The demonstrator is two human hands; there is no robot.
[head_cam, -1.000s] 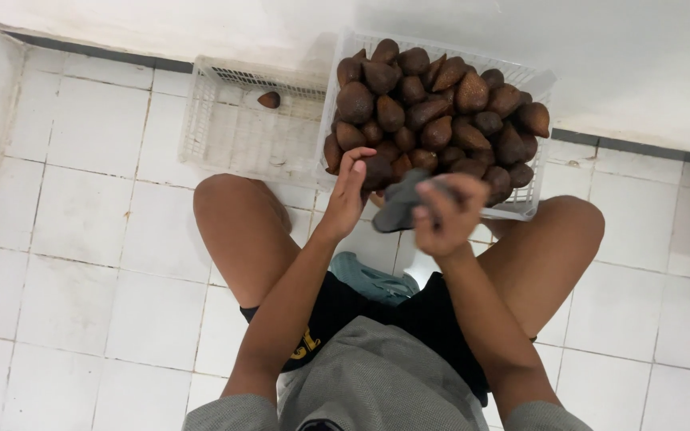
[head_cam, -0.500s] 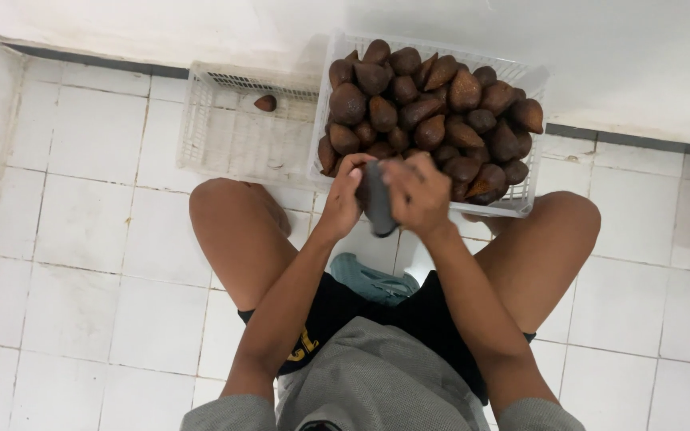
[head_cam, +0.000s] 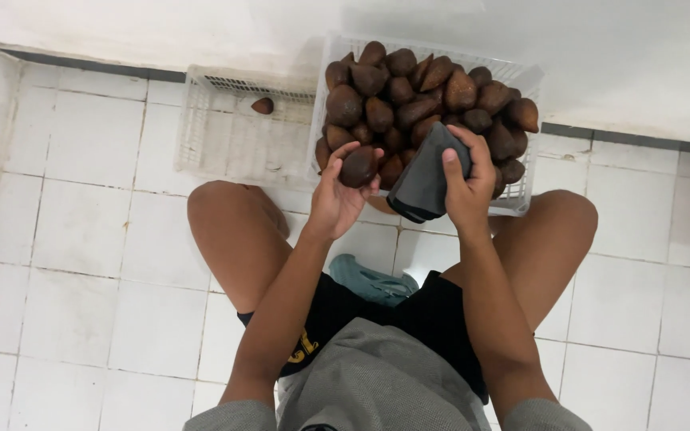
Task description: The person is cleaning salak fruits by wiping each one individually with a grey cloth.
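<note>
Left hand (head_cam: 335, 195) fingers curled around one brown snake fruit (head_cam: 358, 166), held just in front of the full white basket (head_cam: 521, 199). Right hand (head_cam: 466, 187) clamped on a dark grey cloth (head_cam: 425, 179), probably folded. Second basket (head_cam: 201, 144) beside it holds one fruit (head_cam: 263, 105).

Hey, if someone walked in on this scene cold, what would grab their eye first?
First, the white plastic crate by the wall, heaped with brown scaly pointed fruits. Just in front of it, the left hand holds one brown scaly fruit and the right hand grips a folded dark grey cloth. To the left sits a second white plastic crate with a single brown fruit inside.
</note>
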